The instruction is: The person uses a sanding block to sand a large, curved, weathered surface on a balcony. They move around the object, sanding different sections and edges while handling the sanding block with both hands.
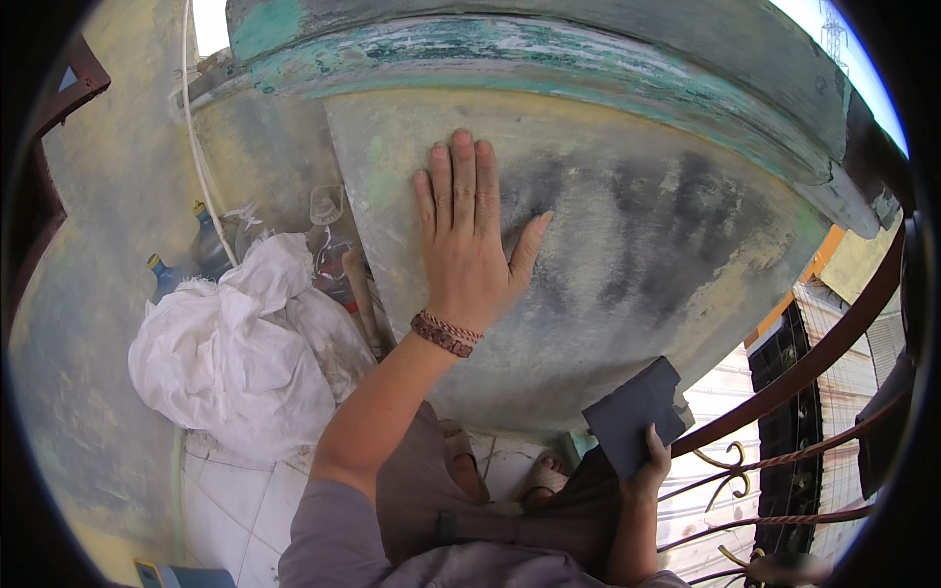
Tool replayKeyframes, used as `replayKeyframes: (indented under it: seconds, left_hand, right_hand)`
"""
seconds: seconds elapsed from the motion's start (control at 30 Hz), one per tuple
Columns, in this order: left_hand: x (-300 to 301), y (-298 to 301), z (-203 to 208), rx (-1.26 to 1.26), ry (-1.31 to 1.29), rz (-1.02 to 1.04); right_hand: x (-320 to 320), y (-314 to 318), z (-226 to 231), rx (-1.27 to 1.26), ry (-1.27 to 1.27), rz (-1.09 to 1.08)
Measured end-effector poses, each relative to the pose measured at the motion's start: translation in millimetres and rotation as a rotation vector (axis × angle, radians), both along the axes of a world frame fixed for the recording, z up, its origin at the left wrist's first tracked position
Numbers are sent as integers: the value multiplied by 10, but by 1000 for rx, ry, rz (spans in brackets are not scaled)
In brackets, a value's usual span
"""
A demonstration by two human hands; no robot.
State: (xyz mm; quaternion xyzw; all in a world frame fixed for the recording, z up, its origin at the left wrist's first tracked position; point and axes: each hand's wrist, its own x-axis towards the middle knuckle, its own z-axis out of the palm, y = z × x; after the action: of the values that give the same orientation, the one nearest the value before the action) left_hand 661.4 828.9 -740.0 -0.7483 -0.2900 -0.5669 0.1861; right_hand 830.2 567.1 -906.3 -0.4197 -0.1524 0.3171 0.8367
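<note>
My left hand [469, 230] lies flat on the grey, patchy wall panel [598, 265], its fingers stretched out and the thumb spread to the right. Braided brown bracelets [446, 334] circle that wrist. Dark smudges mark the panel to the right of the hand. Lower right, my right hand [647, 463] grips a dark grey sheet of sandpaper [632, 416] by its lower edge, thumb on top. The sheet has a torn right edge and is held in front of the panel's lower part; whether it touches the panel I cannot tell.
A ledge with flaking green paint [470, 54] runs above the panel. Left of it sit a white cloth sack [230, 353], plastic bottles [211, 245] and a wooden handle [363, 299]. A brown metal railing [823, 348] curves along the right. White floor tiles [230, 500] lie below.
</note>
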Motion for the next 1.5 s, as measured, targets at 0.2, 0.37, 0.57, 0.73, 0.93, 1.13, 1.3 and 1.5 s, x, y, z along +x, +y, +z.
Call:
replayKeyframes:
  seconds: [0.2,0.37,0.57,0.73,0.93,1.13,1.3,1.5]
  left_hand:
    - [0,122,340,183,-128,-126]
    - [243,94,429,125,-202,-123]
    - [359,-157,398,139,-142,-201]
    - [294,-125,465,255,-57,-266]
    - [-132,226,501,355,-126,-84]
    - [-433,248,332,120,-392,-26]
    - [-425,-295,54,-207,-386,-353]
    - [-496,-791,118,-752,-821,-1580]
  right_hand:
    - [-48,70,177,-2,-101,-61]
    - [-114,55,217,-137,-85,-67]
    - [-211,102,259,-99,-109,-112]
    - [-76,66,177,-88,-209,-101]
    - [-128,23,179,-118,-222,-115]
    - [-176,69,463,-203,-581,-110]
    - [-331,402,1411,-106,-1538,-321]
    - [-735,871,2279,82,-2330,-650]
